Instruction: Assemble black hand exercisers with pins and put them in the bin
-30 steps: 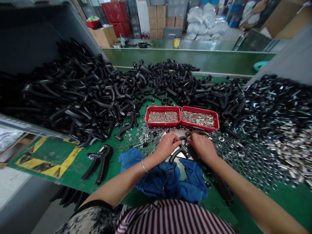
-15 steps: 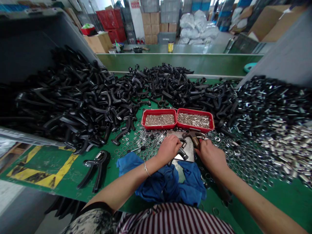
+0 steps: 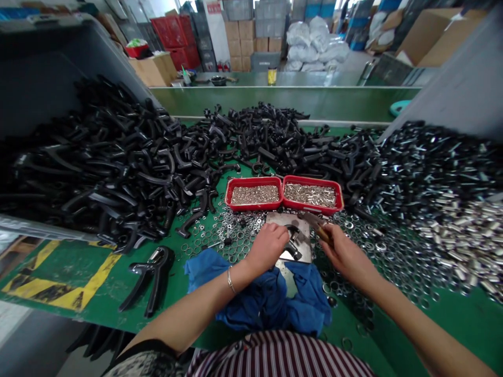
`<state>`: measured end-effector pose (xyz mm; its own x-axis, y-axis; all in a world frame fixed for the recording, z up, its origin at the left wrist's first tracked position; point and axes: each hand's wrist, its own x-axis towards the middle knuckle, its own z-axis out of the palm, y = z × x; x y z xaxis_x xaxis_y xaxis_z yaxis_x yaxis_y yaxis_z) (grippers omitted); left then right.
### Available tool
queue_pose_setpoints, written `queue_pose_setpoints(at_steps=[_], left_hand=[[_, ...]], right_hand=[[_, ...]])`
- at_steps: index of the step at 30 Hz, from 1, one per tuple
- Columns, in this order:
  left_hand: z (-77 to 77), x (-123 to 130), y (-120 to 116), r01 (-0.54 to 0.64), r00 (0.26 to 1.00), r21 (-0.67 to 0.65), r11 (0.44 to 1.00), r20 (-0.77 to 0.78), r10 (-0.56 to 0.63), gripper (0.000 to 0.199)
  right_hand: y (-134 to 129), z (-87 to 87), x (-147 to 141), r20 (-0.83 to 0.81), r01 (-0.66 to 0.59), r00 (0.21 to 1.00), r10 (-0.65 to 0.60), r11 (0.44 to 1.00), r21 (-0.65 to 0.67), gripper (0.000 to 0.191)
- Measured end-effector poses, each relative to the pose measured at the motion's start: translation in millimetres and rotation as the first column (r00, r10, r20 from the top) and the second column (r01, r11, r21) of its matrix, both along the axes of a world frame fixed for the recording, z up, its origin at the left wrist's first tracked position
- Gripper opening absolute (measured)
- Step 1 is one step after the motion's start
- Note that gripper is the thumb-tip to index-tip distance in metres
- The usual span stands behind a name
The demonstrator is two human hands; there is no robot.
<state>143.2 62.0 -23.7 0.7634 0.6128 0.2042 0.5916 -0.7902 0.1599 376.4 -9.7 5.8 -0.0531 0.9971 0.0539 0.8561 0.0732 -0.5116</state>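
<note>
My left hand [image 3: 269,243] is closed around a black curved handle part [image 3: 293,252], pressing it on a metal plate [image 3: 277,219]. The fingers cover part of that piece. In my right hand [image 3: 343,248] is a hammer [image 3: 316,225], gripped by its wooden handle, with its head over the plate's upper right corner. A crumpled blue cloth [image 3: 255,298] lies beneath my left wrist and in front of the plate. Just behind the plate stand two red trays, one with tiny metal pieces [image 3: 254,208] and one with small pins [image 3: 314,209].
Black handle parts [image 3: 168,167] are heaped to the left and behind the trays. Loose metal rings [image 3: 353,251] are spread around the plate. Silver sleeves [image 3: 463,241] and dark bolts [image 3: 444,157] are piled at right. An assembled spring hand grip [image 3: 151,280] lies at front left.
My right hand has closed on the hammer's handle, and the hammer has turned and shifted slightly. My left hand stays on the black part. The whole view has shifted slightly.
</note>
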Motion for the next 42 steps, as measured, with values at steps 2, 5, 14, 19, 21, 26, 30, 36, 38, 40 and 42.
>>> queue_pose_setpoints(at_steps=[2, 5, 14, 19, 21, 26, 30, 36, 38, 40, 42], left_hand=[[5.3, -6, -4, 0.05, 0.998, 0.021, 0.999, -0.045, -0.049, 0.026], [10.2, -9, -16, -0.005, 0.996, 0.039, 0.999, -0.084, 0.008, 0.043], [22.3, -4, -21, -0.096, 0.995, -0.212, 0.973, 0.0, 0.098, 0.044], [24.8, -13, 4, -0.009, 0.874, -0.623, 0.782, 0.375, 0.31, 0.07], [14.7, -16, 10, -0.107, 0.868, -0.573, 0.813, 0.345, 0.357, 0.073], [-4.5, -19, 4, -0.224, 0.931, -0.386, 0.895, 0.185, 0.313, 0.04], [0.1, -14, -1, -0.208, 0.946, -0.371, 0.905, 0.16, 0.282, 0.045], [-2.8, -13, 5, -0.204, 0.941, -0.386, 0.9, 0.177, 0.289, 0.045], [-6.7, -12, 5, -0.207, 0.933, -0.392, 0.896, 0.197, 0.302, 0.045], [-9.1, -11, 5, -0.21, 0.925, -0.397, 0.894, 0.216, 0.313, 0.044], [-9.3, -12, 6, -0.198, 0.922, -0.413, 0.889, 0.228, 0.312, 0.044]], right_hand=[[-9, 8.4, -2, -0.082, 0.026, 0.996, -0.031, 0.997, -0.072, 0.031], [-15, 11.9, -5, -0.092, 0.062, 0.993, -0.072, 0.992, -0.108, 0.032], [-24, 11.2, 23, -0.536, 0.096, 0.766, -0.355, 0.887, -0.451, 0.036], [-21, 7.4, 72, -0.527, 0.38, 0.71, -0.467, 0.884, -0.272, 0.036], [-10, -0.8, 93, -0.305, 0.438, 0.825, -0.476, 0.879, -0.188, 0.039], [11, -18.3, 88, 0.238, 0.246, 0.929, -0.283, 0.954, 0.173, 0.041], [15, -27.2, 31, 0.446, 0.09, 0.891, -0.083, 0.996, 0.006, 0.036], [21, -13.2, 17, 0.447, 0.16, 0.887, -0.116, 0.985, -0.062, 0.026], [25, -0.4, 22, 0.22, 0.176, 0.961, -0.167, 0.984, -0.02, 0.027], [30, 9.4, 14, -0.139, 0.183, 0.974, -0.182, 0.983, -0.003, 0.029], [36, 11.3, -6, -0.501, 0.176, 0.849, -0.166, 0.984, -0.027, 0.029]])
